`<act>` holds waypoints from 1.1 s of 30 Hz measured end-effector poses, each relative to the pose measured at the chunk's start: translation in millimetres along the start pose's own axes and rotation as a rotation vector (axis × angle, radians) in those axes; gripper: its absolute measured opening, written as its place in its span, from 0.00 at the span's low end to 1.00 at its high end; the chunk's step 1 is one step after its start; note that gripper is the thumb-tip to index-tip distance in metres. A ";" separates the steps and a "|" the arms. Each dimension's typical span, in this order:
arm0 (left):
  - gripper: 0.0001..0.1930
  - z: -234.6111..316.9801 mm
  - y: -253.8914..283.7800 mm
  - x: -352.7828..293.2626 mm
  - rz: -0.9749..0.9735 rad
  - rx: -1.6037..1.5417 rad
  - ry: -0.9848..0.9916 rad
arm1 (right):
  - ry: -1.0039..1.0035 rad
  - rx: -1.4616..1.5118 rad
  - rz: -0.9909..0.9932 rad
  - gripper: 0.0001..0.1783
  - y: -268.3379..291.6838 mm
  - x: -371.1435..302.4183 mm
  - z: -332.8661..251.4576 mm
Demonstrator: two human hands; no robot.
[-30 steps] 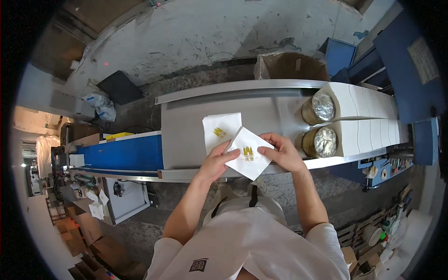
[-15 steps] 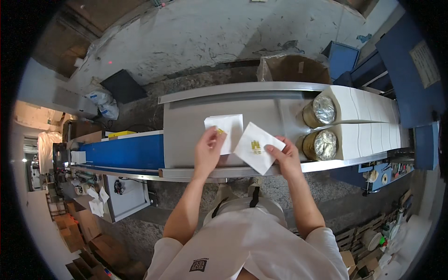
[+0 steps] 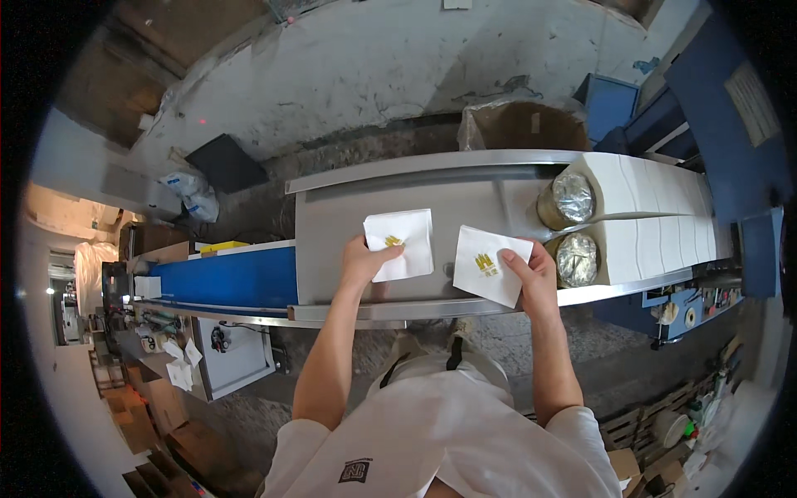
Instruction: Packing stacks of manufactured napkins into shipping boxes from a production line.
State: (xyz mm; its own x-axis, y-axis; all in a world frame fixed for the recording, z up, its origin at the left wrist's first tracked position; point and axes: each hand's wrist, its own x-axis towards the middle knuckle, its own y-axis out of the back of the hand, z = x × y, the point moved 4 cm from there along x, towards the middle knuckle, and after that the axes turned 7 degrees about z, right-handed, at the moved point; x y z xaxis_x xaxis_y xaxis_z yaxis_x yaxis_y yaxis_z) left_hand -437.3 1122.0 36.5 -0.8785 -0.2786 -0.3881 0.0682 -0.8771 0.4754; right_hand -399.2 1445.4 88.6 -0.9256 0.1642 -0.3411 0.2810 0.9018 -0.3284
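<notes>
My left hand [image 3: 363, 264] is closed on the lower left side of a small stack of white paper napkins [image 3: 415, 226], its thumb lying across the gold print on the top one. To the right, my right hand [image 3: 541, 280] pinches a white square napkin [image 3: 477, 278] by its right side, thumb on top beside a similar gold print. Whether that one is single or several layers I cannot tell. Both are held apart from each other above the grey metal table [image 3: 332, 220]. The fingers beneath the napkins are hidden.
Two cylinders wrapped in shiny film [image 3: 577, 259] stand against two long rows of stacked white napkins [image 3: 656, 241] at the table's right. A blue conveyor belt [image 3: 224, 276] joins on the left. Behind the table is a plastic-lined carton [image 3: 523, 129]; blue machinery [image 3: 730, 158] stands far right.
My left hand has shifted from the front of the stack to its left edge, thumb on top. My right hand has moved right with its napkin, which has turned and come away from the stack.
</notes>
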 end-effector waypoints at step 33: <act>0.16 60.1 -15.2 -67.6 -0.155 -0.360 -0.042 | -0.121 -0.012 -0.148 0.19 -17.8 6.7 35.4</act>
State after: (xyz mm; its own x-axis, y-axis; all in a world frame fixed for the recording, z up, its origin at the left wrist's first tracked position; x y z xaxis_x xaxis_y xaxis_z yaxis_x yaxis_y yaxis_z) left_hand -407.3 1177.7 103.0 -0.9093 -0.1227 -0.3977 0.0882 -0.9907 0.1039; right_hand -401.4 1416.3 61.0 -0.9191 -0.0195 -0.3936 0.1401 0.9173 -0.3727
